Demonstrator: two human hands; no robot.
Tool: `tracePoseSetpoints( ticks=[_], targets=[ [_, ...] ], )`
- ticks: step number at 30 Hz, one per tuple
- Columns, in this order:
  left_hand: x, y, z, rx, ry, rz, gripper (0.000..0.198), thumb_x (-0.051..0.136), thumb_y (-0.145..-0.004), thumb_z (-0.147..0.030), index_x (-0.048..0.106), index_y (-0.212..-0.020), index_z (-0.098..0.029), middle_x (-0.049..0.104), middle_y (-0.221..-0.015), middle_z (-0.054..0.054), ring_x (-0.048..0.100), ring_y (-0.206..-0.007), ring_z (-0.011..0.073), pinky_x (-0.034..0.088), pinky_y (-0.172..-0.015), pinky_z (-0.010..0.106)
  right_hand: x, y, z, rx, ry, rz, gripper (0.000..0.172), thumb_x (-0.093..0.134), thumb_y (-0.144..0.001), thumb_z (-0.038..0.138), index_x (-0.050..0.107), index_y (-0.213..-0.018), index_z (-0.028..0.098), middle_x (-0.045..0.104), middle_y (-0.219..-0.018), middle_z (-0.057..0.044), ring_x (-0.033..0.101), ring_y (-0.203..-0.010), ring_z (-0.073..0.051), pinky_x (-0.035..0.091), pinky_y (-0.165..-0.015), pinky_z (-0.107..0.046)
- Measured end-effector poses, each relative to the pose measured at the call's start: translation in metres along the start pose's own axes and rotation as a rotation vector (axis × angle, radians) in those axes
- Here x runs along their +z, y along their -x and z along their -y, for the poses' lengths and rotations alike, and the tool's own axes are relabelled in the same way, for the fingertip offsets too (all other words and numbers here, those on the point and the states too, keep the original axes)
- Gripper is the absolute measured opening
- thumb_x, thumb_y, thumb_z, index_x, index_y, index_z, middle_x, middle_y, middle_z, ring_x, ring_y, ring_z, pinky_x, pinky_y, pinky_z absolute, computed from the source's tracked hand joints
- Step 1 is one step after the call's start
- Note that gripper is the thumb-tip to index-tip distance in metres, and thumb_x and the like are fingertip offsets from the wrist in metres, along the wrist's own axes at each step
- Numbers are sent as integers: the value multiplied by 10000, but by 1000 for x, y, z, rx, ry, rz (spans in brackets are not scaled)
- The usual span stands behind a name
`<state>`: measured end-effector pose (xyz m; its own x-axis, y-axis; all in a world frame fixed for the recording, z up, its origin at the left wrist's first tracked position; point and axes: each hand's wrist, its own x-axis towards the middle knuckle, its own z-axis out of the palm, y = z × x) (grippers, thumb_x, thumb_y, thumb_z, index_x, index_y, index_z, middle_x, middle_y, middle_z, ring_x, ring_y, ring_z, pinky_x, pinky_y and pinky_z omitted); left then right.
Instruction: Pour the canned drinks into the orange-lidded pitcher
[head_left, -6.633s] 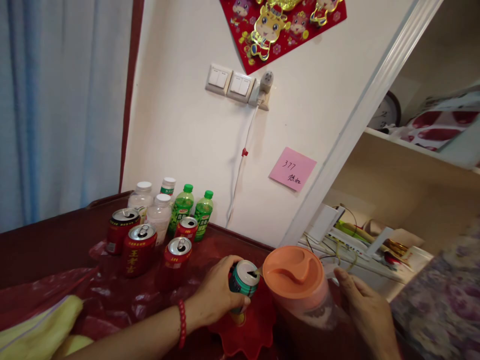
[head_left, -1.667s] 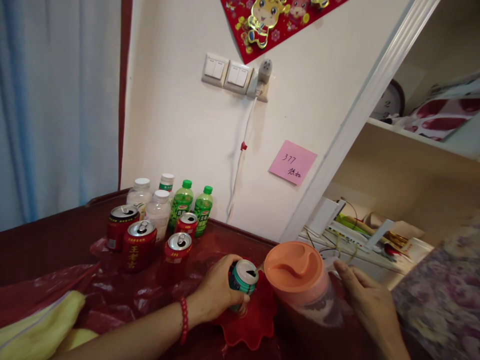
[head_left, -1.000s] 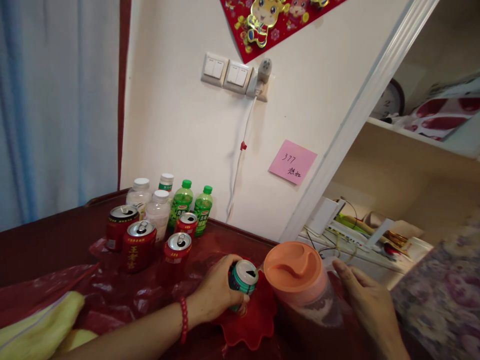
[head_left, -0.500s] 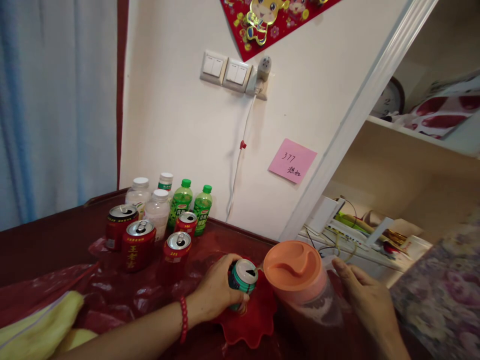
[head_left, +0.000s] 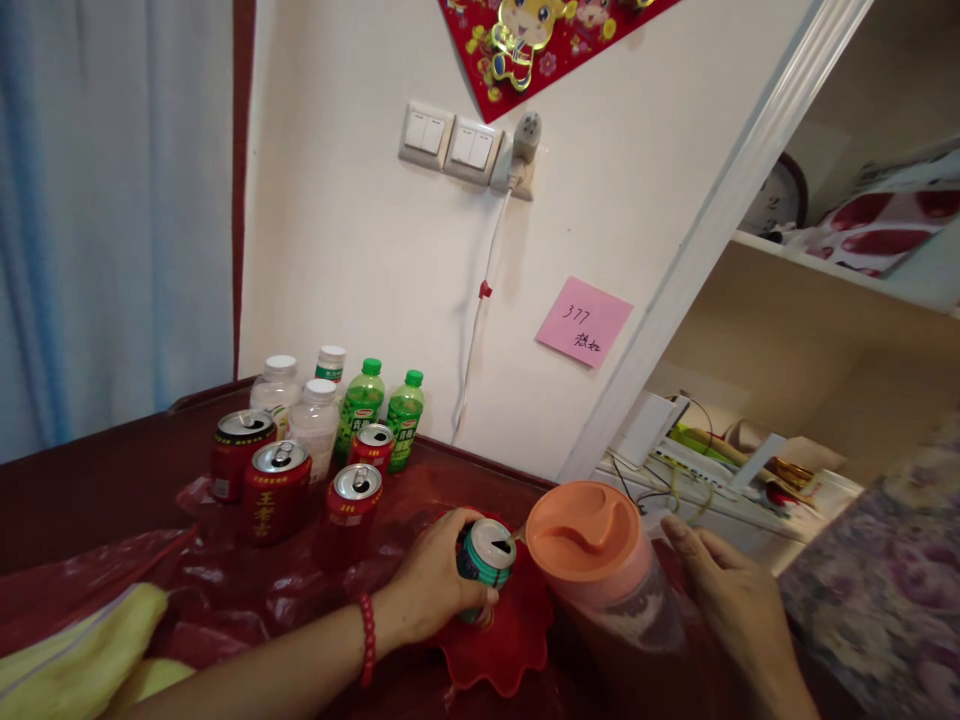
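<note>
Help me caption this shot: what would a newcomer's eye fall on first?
Probably the orange lid on the jug in the right hand, beside the green can in the left hand. Next might come the red decoration high on the wall, then the red cans clustered on the table at the picture's left.

Crinkled thin red plastic (head_left: 281, 580) lies on a dark reddish-brown table (head_left: 82, 500).

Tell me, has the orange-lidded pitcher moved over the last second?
No: judged against the pink note on the wall, the orange-lidded pitcher shows no visible shift.
</note>
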<state>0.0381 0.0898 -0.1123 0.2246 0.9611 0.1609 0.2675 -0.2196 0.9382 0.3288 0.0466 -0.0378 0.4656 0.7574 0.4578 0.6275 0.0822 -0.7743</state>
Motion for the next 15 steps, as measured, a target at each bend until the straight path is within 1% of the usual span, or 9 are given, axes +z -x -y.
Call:
tracePoseSetpoints(
  ticks=[4, 8, 11, 15],
  targets=[
    [0, 0, 1, 8, 9, 1, 636, 823, -519, -93, 652, -1119, -216, 704, -1189, 48, 613, -1112, 280, 457, -962, 366, -1, 0, -1, 18, -7, 15, 670, 612, -795, 796, 395, -626, 185, 345, -629, 12, 333, -621, -137, 276, -545, -231],
    [-1, -1, 1, 17, 5, 0, 630, 819, -523, -93, 653, -1119, -211, 702, -1186, 50, 609, -1112, 280, 449, -965, 369, -1, 0, -1, 51, -28, 15, 662, 625, -787, 798, 439, -652, 176, 361, -643, 11, 335, -637, -138, 272, -559, -230],
    [-1, 0, 0, 13, 7, -2, 642, 818, -521, -86, 649, -1129, -206, 700, -1188, 52, 606, -1114, 277, 445, -967, 370, -2, 0, 0, 43, -1, 22, 664, 608, -790, 807, 448, -654, 177, 361, -643, 11, 341, -645, -144, 278, -571, -238],
    [0, 0, 1, 0, 16, -4, 636, 820, -520, -86, 653, -1121, -209, 702, -1179, 45, 608, -1108, 274, 447, -954, 367, -2, 1, 0, 44, 2, 34, 675, 600, -789, 818, 423, -650, 181, 350, -649, 14, 339, -647, -144, 270, -573, -240]
  ],
)
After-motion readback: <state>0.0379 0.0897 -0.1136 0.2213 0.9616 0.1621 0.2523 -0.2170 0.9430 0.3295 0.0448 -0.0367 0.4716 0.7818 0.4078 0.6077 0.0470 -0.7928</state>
